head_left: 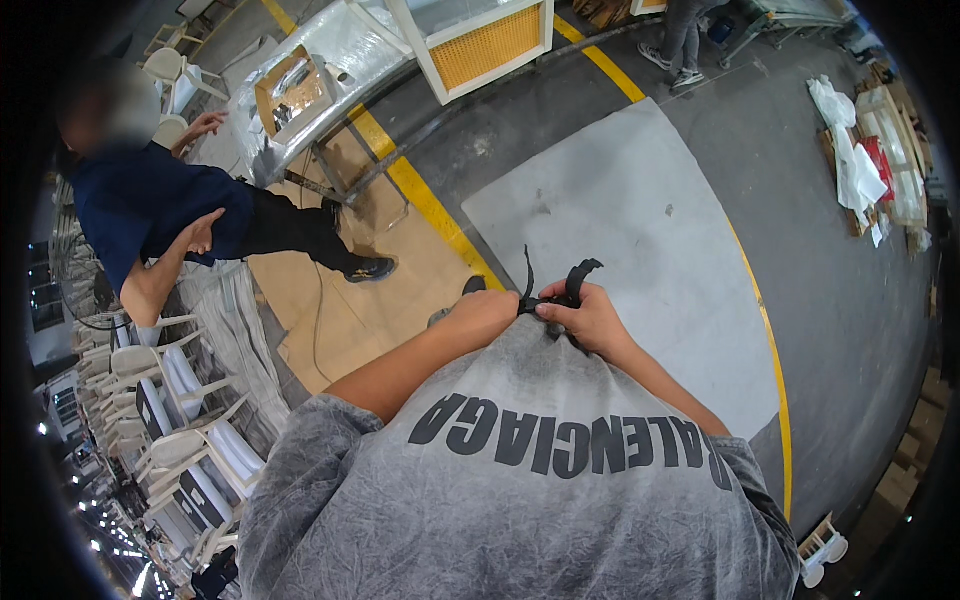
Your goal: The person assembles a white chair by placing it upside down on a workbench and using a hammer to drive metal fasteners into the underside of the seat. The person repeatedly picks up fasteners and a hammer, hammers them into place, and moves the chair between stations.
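The grey concrete floor (850,300) carries a pale mat (620,230) (yellow-lined beside it) and flattened cardboard (340,310).

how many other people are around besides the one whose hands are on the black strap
2. One person in a dark blue top bends at the left by the wrapped table; another, only legs and shoes showing, stands at the top edge. More may be hidden out of view.

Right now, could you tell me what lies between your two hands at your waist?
In the head view, a black strap spans the small gap between the left hand and right hand; both hands' fingers pinch it, its loose ends sticking up.
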Demonstrator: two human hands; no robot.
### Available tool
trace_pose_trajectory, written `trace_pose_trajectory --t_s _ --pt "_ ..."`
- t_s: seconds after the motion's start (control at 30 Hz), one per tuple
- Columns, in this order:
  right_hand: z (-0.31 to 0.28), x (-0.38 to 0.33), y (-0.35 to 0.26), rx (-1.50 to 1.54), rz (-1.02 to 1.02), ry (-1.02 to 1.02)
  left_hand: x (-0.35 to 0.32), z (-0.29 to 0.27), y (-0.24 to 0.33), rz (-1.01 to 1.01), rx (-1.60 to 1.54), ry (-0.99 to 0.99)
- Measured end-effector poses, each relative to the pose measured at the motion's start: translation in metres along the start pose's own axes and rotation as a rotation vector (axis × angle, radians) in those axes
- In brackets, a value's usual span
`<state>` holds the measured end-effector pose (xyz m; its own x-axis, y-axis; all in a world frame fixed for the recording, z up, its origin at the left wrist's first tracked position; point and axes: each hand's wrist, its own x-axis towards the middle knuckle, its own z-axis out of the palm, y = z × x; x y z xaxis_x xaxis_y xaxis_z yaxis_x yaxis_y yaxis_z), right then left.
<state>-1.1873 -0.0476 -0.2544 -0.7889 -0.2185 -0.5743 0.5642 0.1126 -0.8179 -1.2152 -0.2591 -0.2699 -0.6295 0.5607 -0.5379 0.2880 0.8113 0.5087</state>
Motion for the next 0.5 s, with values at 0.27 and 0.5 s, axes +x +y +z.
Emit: trace_pose_trajectory --t_s 0.27,0.5 --pt "-0.001 0.001 -0.006 -0.124 0.020 -0.125 0.001 -0.003 0.005 0.123 0.058 -0.107" --pt "-0.006 0.008 -0.005 -0.195 0.070 -0.191 0.011 -0.005 0.014 0.043 -0.177 -0.088"
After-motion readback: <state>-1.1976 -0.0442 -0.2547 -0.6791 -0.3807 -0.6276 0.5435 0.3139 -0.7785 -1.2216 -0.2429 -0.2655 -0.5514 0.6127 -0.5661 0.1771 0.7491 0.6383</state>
